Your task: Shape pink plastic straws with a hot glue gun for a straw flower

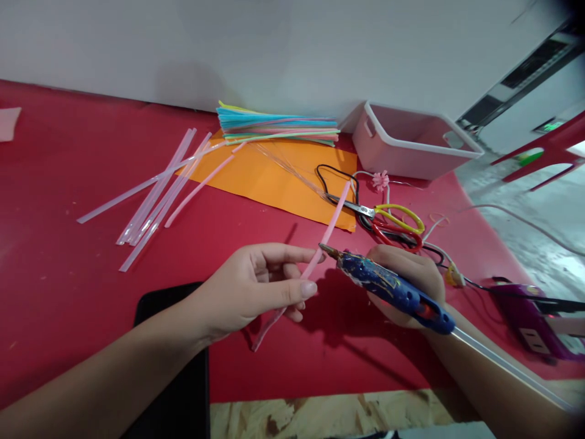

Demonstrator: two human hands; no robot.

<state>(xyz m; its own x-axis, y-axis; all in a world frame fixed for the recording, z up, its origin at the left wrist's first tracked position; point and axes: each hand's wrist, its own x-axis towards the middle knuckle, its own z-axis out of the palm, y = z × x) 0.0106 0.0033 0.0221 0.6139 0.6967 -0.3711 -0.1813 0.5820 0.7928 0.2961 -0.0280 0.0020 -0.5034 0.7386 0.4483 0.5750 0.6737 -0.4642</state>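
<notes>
My left hand (260, 280) pinches a pink pipe cleaner (336, 216) between thumb and fingers. The strip slants from upper right to lower left, and its lower end sticks out below the hand. Wrapped round a blue hot glue gun (393, 289) is my right hand (411, 271). The gun is smeared with glue, and its metal nozzle points left, at or very near the middle of the pipe cleaner; I cannot tell whether they touch. A long whitish glue stick (507, 363) comes out of the gun's rear.
Scissors (365, 211) and cords lie right of an orange sheet (274, 177). Behind are bundled coloured pipe cleaners (278, 125) and a pink bin (411, 149). Translucent sticks (155, 195) lie left. A black flat object (183, 378) is under my left arm; a purple power strip (530, 323) sits right.
</notes>
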